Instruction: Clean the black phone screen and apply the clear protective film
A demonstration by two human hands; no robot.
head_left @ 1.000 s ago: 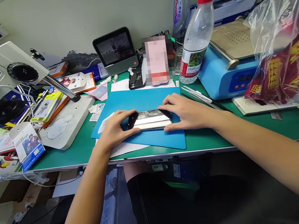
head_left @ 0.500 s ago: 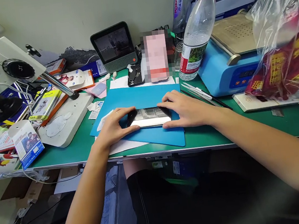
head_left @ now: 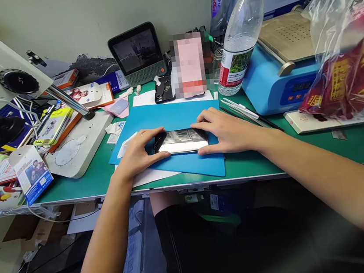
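Observation:
A dark, glossy phone point(head_left: 182, 141) with bright reflections on its face lies sideways over a blue mat point(head_left: 173, 115). My left hand point(head_left: 144, 152) grips its left end, with the thumb on the near edge and the fingers on the far edge. At the right end, my right hand point(head_left: 221, 131) holds it the same way. White paper point(head_left: 155, 176) sticks out from under the mat near my left wrist. The phone's underside is hidden.
Behind the mat stand a smart display point(head_left: 137, 53) and a black phone point(head_left: 164, 90). On the right are tweezers point(head_left: 243, 111), a water bottle point(head_left: 236, 50), a blue heating device point(head_left: 268, 81) and a plastic bag point(head_left: 342, 68). A microscope stand point(head_left: 77, 145) is on the left.
The camera view has shifted slightly. Both hands keep their grip on the phone, with no clear movement over the mat.

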